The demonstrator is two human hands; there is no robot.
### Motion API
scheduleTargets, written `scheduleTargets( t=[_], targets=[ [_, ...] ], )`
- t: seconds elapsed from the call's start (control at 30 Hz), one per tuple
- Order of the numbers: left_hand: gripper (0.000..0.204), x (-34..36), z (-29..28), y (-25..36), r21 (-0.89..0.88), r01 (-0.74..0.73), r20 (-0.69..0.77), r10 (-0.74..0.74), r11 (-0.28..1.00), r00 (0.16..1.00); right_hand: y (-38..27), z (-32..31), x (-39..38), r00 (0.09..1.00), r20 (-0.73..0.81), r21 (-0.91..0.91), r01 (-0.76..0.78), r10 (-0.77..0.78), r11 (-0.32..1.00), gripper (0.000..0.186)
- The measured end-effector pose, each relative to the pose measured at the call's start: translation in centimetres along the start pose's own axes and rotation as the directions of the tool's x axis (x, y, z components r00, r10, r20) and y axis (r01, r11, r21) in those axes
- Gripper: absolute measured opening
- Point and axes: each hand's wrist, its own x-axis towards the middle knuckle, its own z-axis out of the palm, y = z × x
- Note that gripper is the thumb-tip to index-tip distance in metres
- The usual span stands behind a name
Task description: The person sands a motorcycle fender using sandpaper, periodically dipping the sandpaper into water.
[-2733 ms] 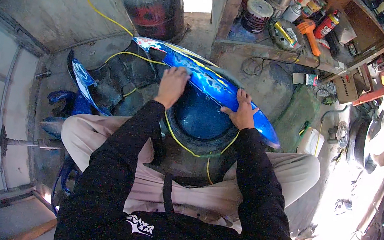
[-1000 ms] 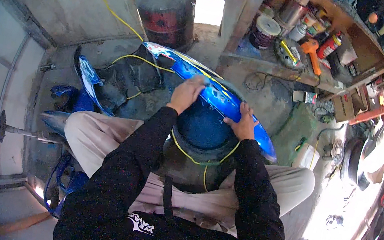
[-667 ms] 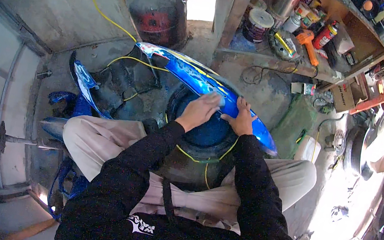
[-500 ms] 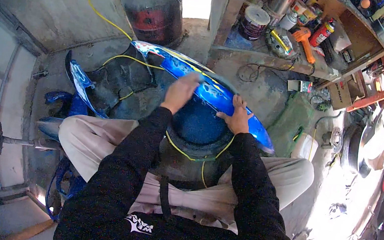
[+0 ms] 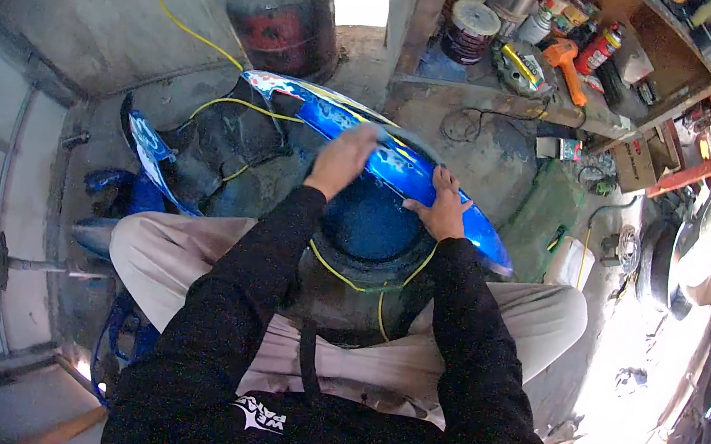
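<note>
A long, curved blue body panel (image 5: 396, 173), seemingly a motorcycle fairing, lies slantwise in front of me over a round, dark-rimmed tub (image 5: 366, 224) that is blue inside. White and yellow markings and pale worn patches show on its surface. My right hand (image 5: 444, 206) grips the panel right of its middle, thumb at the near edge and fingers across the top. My left hand (image 5: 344, 162) presses on the panel left of that, fingers closed together. Something greyish-blue shows at its fingertips, too blurred to name.
Another blue-and-white panel (image 5: 148, 143) stands on the floor at left. A yellow hose (image 5: 202, 44) runs past a dark metal tank (image 5: 279, 29). Cans and an orange heat gun (image 5: 567, 70) crowd the wooden shelf (image 5: 504, 106) at far right. A green sack (image 5: 542, 219) lies on the right.
My left hand has slid slightly to the right and up along the panel. My right hand keeps its grip, and the view has shifted a little.
</note>
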Motion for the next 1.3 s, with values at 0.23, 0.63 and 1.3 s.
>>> scheduleTargets(
  t=[0.23, 0.63, 1.3],
  targets=[
    [0.021, 0.5, 3.2, 3.1, 0.092, -0.026, 0.053, 0.021, 0.995, 0.998, 0.2, 0.2, 0.3, 1.0, 0.009, -0.015, -0.011, 0.011, 1.0, 0.111],
    [0.031, 1.6, 0.3, -2.3, 0.207, 0.286, -0.193, -0.248, 0.936, 0.949, -0.2, 0.1, -0.1, 1.0, 0.003, -0.026, 0.004, -0.004, 1.0, 0.11],
    [0.038, -1.2, 2.8, 2.4, 0.193, 0.134, 0.005, -0.137, 0.972, 0.991, 0.3, 0.3, -0.3, 0.999, -0.021, -0.03, 0.034, -0.035, 0.999, 0.109]
  ],
)
